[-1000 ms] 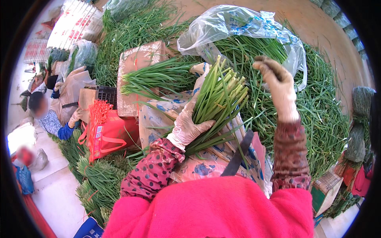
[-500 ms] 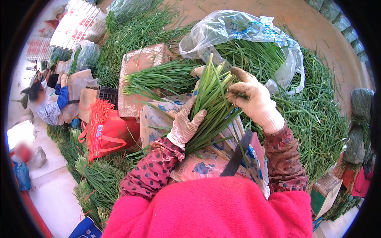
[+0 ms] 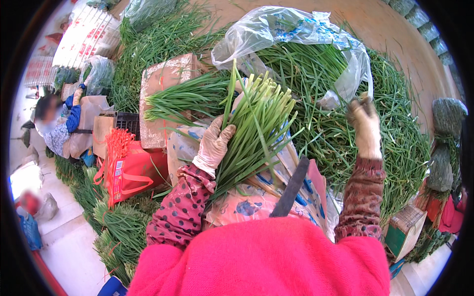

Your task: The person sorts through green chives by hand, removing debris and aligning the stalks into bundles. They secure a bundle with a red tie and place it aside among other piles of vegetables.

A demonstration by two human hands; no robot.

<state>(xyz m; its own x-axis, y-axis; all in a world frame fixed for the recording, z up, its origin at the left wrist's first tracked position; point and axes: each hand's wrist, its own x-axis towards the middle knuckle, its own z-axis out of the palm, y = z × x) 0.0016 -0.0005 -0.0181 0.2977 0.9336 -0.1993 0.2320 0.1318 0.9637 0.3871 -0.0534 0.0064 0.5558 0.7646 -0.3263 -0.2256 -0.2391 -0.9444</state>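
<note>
My left hand (image 3: 213, 145), in a whitish glove, is closed around a bunch of garlic chives (image 3: 261, 116), its pale cut ends fanned away from me. One stalk stands apart from the bunch, near the thumb. Off to the right, my right hand (image 3: 366, 126) hovers at the loose heap of chives (image 3: 390, 165), beside a clear plastic bag (image 3: 353, 81). Its glove has darkened fingertips, smeared by motion, so what they hold cannot be made out. Another bunch of chives (image 3: 190, 96) lies on a worn brown block (image 3: 154, 129) beyond my left hand.
Left of my lap stands a red bag (image 3: 143, 170) with red ties (image 3: 121, 143) hanging over it. Finished chive bundles (image 3: 123, 222) line the floor nearby. A person (image 3: 61, 126) sits at the far left. A box (image 3: 405, 232) stands at lower right.
My right hand has left the bunch and moved right to the heap. The bunch in my left hand has shifted slightly left, its cut ends now spread wider.
</note>
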